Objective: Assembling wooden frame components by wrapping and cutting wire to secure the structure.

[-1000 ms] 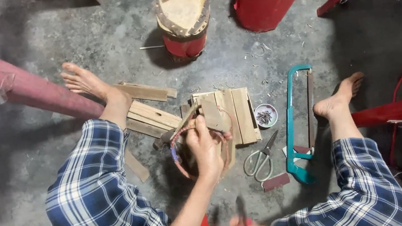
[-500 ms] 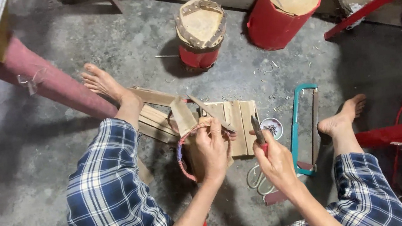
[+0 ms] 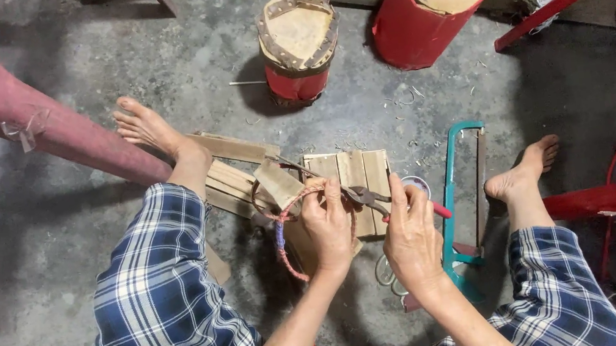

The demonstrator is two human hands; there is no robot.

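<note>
Single head view, steeply down, close over floor [image 3: 64, 244]

Rough grey concrete floor [image 3: 87, 104], scattered with pale shavings. 2 red drums [image 3: 428, 8] capped with wood stand by a dark wall base at top. Pink post [image 3: 52, 131] slants left; red metal bars [image 3: 608, 199] right. Dim, even light.

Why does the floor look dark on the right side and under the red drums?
Head view: light falls from above, so the small red drum with a strap-edged wooden top casts a shadow to its left on the grey concrete floor; the right edge dims; the hands stay sharp, unblurred.
</note>
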